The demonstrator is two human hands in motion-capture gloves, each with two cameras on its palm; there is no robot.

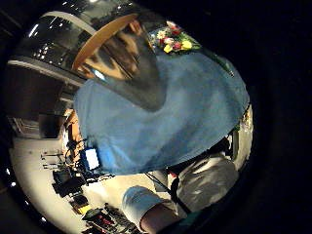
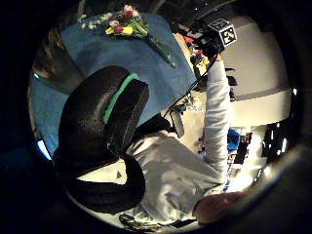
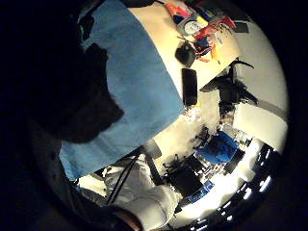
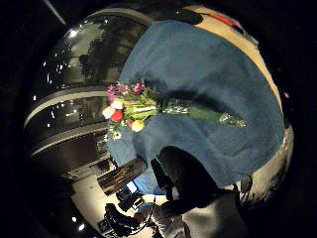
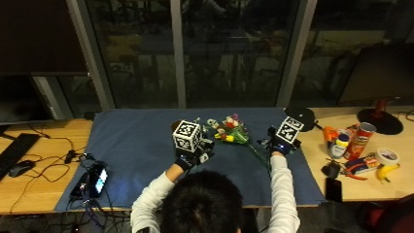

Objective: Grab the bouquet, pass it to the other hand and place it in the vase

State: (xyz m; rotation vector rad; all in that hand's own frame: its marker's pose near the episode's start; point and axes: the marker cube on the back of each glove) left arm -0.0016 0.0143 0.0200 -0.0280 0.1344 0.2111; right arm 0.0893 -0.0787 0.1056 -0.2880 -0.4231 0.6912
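Observation:
The bouquet [image 5: 232, 132] of pink, yellow and white flowers lies on the blue cloth [image 5: 136, 145], its wrapped stems [image 4: 198, 111] pointing toward the person. My left hand [image 5: 189, 156] hovers just to its left with relaxed fingers [image 2: 97, 131] and holds nothing. A shiny vase [image 1: 126, 63] stands close in front of that palm; the outside view mostly hides it behind the hand. My right hand [image 5: 278, 145] is over the cloth to the right of the stems, apart from them. Its thumb [image 4: 183, 178] hangs loosely curled and grips nothing.
A phone [image 5: 97, 178] with cables lies at the cloth's left edge, a keyboard [image 5: 13, 148] and mouse [image 5: 19, 167] beyond it. On the bare wood at the right are a red can [image 5: 362, 138], a bottle [image 5: 337, 144], tape [image 5: 387, 155], a banana [image 5: 387, 172] and a dark phone [image 5: 332, 189].

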